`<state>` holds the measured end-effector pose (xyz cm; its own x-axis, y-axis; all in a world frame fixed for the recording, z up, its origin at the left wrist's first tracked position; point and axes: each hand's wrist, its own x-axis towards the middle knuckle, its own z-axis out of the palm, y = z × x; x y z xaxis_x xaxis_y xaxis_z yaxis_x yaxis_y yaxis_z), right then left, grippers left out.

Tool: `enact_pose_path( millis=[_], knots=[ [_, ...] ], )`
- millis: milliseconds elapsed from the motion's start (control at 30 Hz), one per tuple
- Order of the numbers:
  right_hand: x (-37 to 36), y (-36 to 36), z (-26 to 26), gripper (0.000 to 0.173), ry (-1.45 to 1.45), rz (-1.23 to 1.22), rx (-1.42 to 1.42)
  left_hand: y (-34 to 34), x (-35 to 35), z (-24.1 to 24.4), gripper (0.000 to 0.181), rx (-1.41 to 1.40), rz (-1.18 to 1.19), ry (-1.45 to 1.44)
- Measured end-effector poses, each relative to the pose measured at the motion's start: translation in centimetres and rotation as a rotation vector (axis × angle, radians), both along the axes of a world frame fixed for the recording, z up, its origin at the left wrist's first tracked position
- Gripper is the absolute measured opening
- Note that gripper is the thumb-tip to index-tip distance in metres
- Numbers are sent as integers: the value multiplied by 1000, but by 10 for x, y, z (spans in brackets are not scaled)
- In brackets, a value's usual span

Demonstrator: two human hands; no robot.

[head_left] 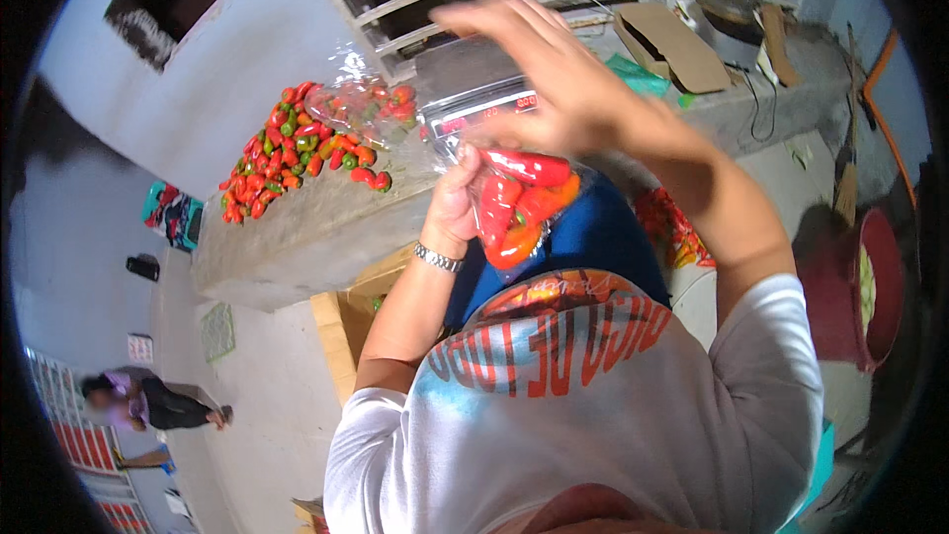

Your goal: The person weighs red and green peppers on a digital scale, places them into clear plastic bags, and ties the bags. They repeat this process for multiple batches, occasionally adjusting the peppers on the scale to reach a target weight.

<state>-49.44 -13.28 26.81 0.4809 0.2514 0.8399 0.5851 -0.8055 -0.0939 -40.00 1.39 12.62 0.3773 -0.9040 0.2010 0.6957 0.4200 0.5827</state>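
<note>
My left hand (454, 202), with a metal watch at its wrist, grips a clear plastic bag (511, 216) by its upper side. Several large red and orange peppers (519, 196) fill the bag, which hangs over my lap. Blurred by motion, my right hand (560, 78) is raised above the bag with its thumb spread from its fingers; nothing shows in it. Partly behind that hand sits a digital scale (467, 67) with a lit red display. Left of the scale, another clear bag (337, 107) lies beside a heap of red, orange and green peppers (274, 156).
A concrete ledge (296, 259) carries the heap and the scale. Below it stands an open cardboard box (334, 341). To the right are a flattened carton (667, 44), a dark red tub (838, 297) and a broom (847, 185). A person (156, 400) sits far left.
</note>
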Motion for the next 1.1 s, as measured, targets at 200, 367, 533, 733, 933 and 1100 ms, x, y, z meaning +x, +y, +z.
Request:
enact_pose_path(
  millis=[200, 367, 533, 733, 933, 1100],
  knots=[
    [-50, -6, -97, 83, 289, -233, -419, -1, 20, 12, 18, -152, 2, 93],
    [-30, -12, -115, 69, 517, -16, 197, -5, 14, 7, 27, 66, 211, -103],
    [-43, -11, -115, 56, 1260, 325, 898, 21, -12, 24, 34, 165, 100, -282],
    [-65, 6, -149, 57, 1089, 331, 780, 50, -45, -3, 60, 529, -96, -416],
    [-71, 8, -136, 53, 790, 337, 585, 58, -53, 1, 63, 453, -42, -609],
    [-70, -10, -118, 54, 867, 419, 218, 45, -48, 6, 56, 443, 22, -402]
  ],
)
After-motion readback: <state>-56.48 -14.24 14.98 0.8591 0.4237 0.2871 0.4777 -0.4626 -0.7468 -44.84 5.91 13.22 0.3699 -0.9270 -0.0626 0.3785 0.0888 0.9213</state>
